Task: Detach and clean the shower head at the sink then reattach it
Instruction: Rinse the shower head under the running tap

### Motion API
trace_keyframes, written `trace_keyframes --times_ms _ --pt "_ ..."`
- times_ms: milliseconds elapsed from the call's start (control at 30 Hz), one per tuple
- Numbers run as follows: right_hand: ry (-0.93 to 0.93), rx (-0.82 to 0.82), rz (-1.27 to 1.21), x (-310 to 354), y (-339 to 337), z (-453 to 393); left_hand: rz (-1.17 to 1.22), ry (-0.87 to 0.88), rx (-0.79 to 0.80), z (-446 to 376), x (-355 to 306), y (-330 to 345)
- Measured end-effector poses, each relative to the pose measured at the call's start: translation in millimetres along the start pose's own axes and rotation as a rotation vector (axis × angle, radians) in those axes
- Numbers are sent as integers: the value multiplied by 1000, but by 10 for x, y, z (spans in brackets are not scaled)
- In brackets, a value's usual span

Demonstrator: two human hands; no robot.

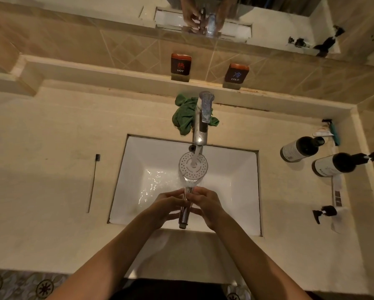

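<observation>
Far left, on the beige stone counter [51,169]: slim toothbrush with dark bristles [93,182], lying parallel to the basin edge, well apart from the work. Centre: white rectangular sink basin [236,169], wet, water pooled on its floor. Above it, chrome single-lever tap [200,126], running, with crumpled green cloth [185,114] bunched behind its base. Detached round white shower head with chrome handle [193,167] held over the basin, directly beneath the stream.

Left hand [166,207]: fingers curled round the left side of the handle. Right hand [205,204]: fingers curled round the right side, gripping the same handle opposite. Far right on the counter: two dark pump bottles with pale labels [301,148], lying or leaning near the wall, clear of the basin.

Orientation: long axis running from the body toward the tap and wall; perforated spray face upward and away, threaded handle end toward the body, slightly lower.

Likely hazards, as judged: wet chrome slipping through wet fingers, dropping the head onto the ceramic; stream striking the flat face and splashing over the counter edge; water running down the tilted handle toward the wrists and the front rim.
</observation>
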State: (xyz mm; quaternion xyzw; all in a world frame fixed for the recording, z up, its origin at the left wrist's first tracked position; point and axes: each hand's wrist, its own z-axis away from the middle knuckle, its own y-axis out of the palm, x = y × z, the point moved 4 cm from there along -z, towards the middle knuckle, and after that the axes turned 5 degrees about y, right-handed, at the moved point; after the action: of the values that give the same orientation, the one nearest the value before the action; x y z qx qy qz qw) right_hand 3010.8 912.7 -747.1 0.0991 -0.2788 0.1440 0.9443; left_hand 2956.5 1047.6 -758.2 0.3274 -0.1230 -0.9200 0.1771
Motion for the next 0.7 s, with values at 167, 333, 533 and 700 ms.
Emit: trace_keyframes --times_ms 167,333,533,700 --pt "-25 -50 83 50 -15 46 59 -28 39 -6 9 -2" --pt "-16 -63 343 234 -104 60 65 -42 77 15 -10 33" --pt "-366 -409 573 1183 -260 212 86 -32 73 57 -51 45" --pt "-531 -308 135 1998 -138 335 78 -16 64 80 -87 72"
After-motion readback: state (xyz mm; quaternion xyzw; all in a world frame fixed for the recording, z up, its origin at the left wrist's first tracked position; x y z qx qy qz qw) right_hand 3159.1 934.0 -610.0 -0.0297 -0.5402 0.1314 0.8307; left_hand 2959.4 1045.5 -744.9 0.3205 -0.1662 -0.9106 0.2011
